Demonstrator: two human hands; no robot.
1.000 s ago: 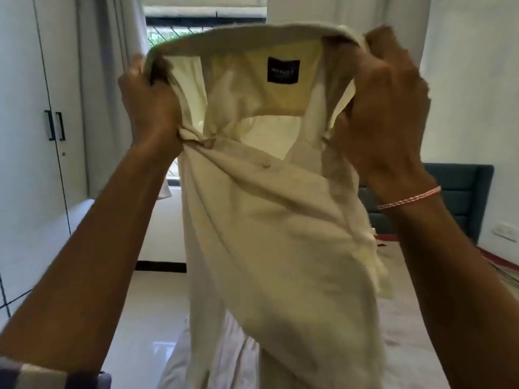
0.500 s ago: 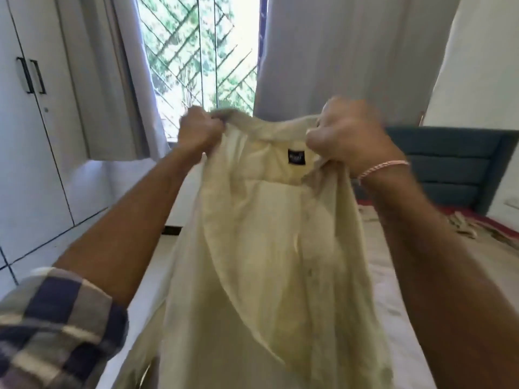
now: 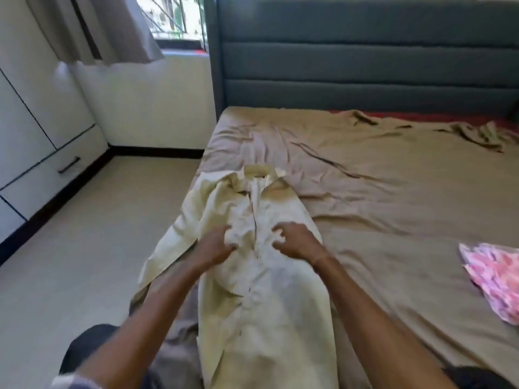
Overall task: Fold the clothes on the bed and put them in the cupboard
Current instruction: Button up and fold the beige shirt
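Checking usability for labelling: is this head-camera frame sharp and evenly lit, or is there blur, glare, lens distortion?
Head view: soft overall, the left hand and right hand on the cream button-up shirt slightly smeared; the window top left is partly washed out, the brown-sheeted bed evenly lit; wide-angle distortion slants the dark grey padded headboard at its left edge.

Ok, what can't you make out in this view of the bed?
Head view:
Cream button-up shirt: hem cut off by bottom edge.
Pink patterned cloth: cut by right edge, garment type unclear.
Right hand: blur hides whether it pinches fabric.
White cupboard: closed doors hide inside.
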